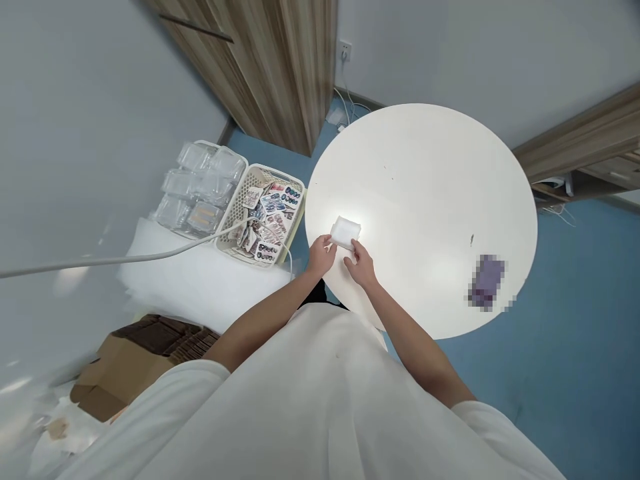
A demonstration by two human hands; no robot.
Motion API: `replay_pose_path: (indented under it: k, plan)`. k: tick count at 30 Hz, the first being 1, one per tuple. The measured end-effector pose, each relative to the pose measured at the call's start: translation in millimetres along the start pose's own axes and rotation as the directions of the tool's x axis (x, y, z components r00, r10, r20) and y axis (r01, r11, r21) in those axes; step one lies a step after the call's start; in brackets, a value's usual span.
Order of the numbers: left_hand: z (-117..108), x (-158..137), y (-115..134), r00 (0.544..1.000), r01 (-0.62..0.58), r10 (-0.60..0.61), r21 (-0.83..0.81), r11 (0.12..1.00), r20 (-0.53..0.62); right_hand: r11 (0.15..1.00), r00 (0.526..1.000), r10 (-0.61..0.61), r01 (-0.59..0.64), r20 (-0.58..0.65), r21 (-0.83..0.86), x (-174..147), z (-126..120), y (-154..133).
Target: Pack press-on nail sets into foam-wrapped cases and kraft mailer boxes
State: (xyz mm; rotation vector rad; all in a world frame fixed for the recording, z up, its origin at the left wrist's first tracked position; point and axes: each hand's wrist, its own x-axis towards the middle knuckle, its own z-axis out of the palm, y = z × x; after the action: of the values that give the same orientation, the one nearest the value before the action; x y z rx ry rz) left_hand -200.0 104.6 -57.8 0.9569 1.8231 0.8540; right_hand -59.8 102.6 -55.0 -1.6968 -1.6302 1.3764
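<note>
A small, flat, whitish square pack (345, 231) is over the near left part of the round white table (425, 173). It looks slightly see-through at its edges; I cannot tell what is inside. My left hand (321, 257) has its fingers closed on the pack's near left corner. At the near right corner, my right hand (362, 265) grips the edge with its fingertips, the thumb lower down.
Left of the table stands a cream basket (223, 241) full of patterned cards. Behind it are clear plastic boxes (200, 175). A white cable (150, 257) crosses above the basket. A blurred purple object (487, 280) lies on the table's right. An open cardboard box (123, 363) sits lower left.
</note>
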Motion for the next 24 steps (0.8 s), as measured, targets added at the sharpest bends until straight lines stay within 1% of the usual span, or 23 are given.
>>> replay_pose_path:
  k: [4, 8, 11, 15, 18, 24]
  plan:
    - [-21, 26, -5, 0.997, -0.07, 0.069, -0.02, 0.997, -0.031, 0.999, 0.999, -0.032, 0.032, -0.009, -0.001, 35, 24, -22]
    - [-32, 43, -7, 0.992, -0.124, 0.125, 0.021, 0.992, -0.023, 1.0, 0.999, -0.009, 0.01, -0.036, 0.019, 54, 35, -34]
    - [-34, 48, -6, 0.99, -0.142, 0.142, 0.039, 0.989, -0.001, 1.0, 0.999, 0.002, -0.002, -0.044, 0.005, 57, 37, -37]
    - [-36, 48, -5, 0.991, -0.129, 0.127, 0.067, 0.989, 0.035, 0.997, 0.999, 0.006, -0.009, -0.039, -0.071, 55, 36, -39]
    - [-38, 49, -6, 0.991, -0.129, 0.126, 0.057, 0.99, 0.05, 0.996, 0.999, -0.001, -0.003, -0.047, -0.088, 53, 36, -40]
    - [-38, 47, -9, 0.991, -0.133, 0.133, -0.006, 0.991, 0.017, 0.998, 0.999, -0.031, 0.03, -0.022, -0.057, 53, 35, -35]
